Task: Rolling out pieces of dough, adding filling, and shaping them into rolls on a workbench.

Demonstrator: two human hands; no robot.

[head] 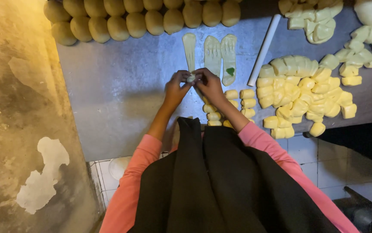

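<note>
Fingers: both sets pinched together around a small dough piece [191, 78], tips of left hand [176, 88] and right hand [209, 85] meeting on it, held just above the table [121, 86].
Left fingers: curled, clamped on the near-left side of the piece.
Right fingers: curled, clamped on its right side; piece mostly hidden between the two, only a pale top shows.
Handling: judged soft, light, tacky dough; deforms under any squeeze, tears if pulled thin. Best taken by the edges with fingertips, light pressure, supporting underneath.
Beyond fingers: three flattened dough strips [214, 54] lying lengthwise on the table, the right one with a green dab of filling [230, 71].
Further beyond: two rows of round dough balls [136, 19] along the far edge.
Right of fingers: white rolling pin [264, 49] lying slanted, then a big heap of cut dough chunks [302, 92].
Below fingers: short rows of small cut pieces [242, 103], partly hidden by the right forearm.
Left of fingers: bare metal surface, then a stained wall [17, 108].
Clothing: pink sleeves [138, 172], black apron.
</note>
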